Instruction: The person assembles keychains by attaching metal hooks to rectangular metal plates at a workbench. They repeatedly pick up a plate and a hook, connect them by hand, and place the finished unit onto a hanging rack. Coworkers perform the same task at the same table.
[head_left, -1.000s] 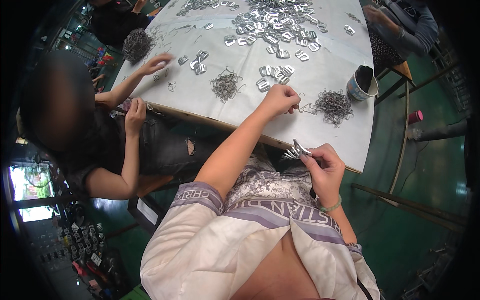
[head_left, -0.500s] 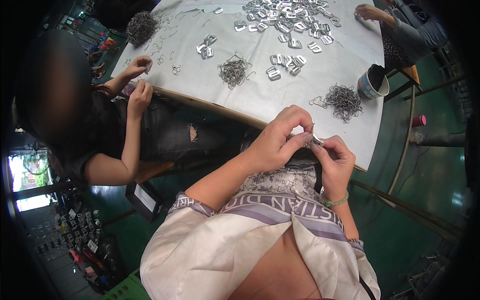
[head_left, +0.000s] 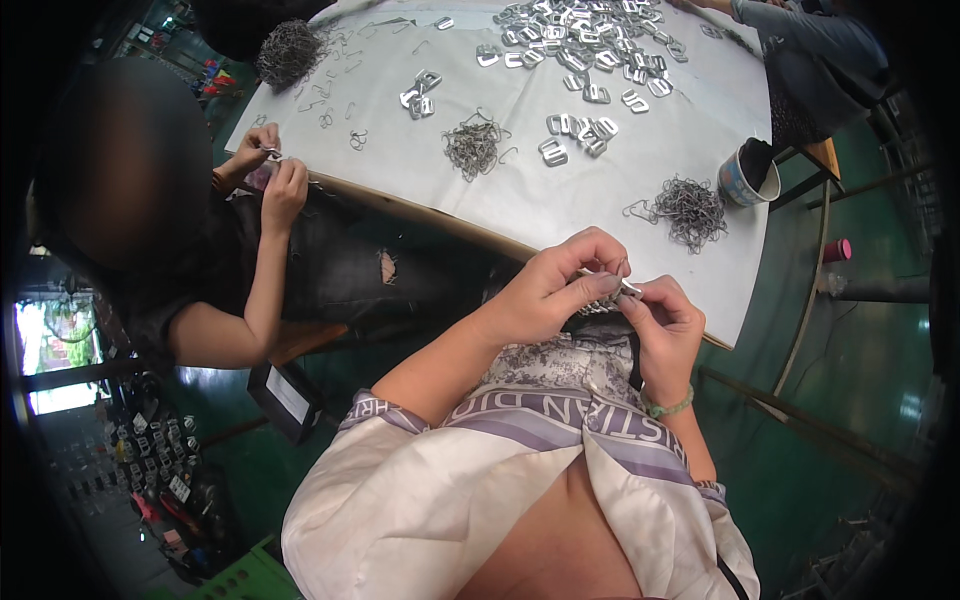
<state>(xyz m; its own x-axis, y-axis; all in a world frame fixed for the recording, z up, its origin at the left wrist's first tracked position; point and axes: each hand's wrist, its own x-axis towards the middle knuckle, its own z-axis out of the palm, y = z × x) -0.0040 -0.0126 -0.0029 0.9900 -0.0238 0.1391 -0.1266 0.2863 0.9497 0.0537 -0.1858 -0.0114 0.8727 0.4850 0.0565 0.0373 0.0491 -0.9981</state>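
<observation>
Close over my lap at the table's near edge, my left hand [head_left: 568,285] and my right hand [head_left: 668,318] meet with fingertips pinched. Between them sits a small silver metal buckle [head_left: 629,288], mostly covered by the fingers. Whether a thin wire hook is also in the left fingers is hard to make out. Below my left thumb, more shiny metal [head_left: 598,307] shows in part. On the table just beyond lies a tangled pile of wire hooks [head_left: 690,213]. A few loose buckles [head_left: 553,152] lie farther off.
The pale-covered table [head_left: 400,165] bears a large buckle heap [head_left: 590,45], a second hook pile [head_left: 474,147] and a dense hook clump [head_left: 288,54]. A paper cup [head_left: 740,185] holding something black stands at the right edge. A co-worker's hands [head_left: 285,185] work at left; another person sits far right.
My left fingers have lowered onto the buckle, and both hands sit closer together. The left co-worker's hands have shifted and now show a metal piece. The far-right person's hand has moved away.
</observation>
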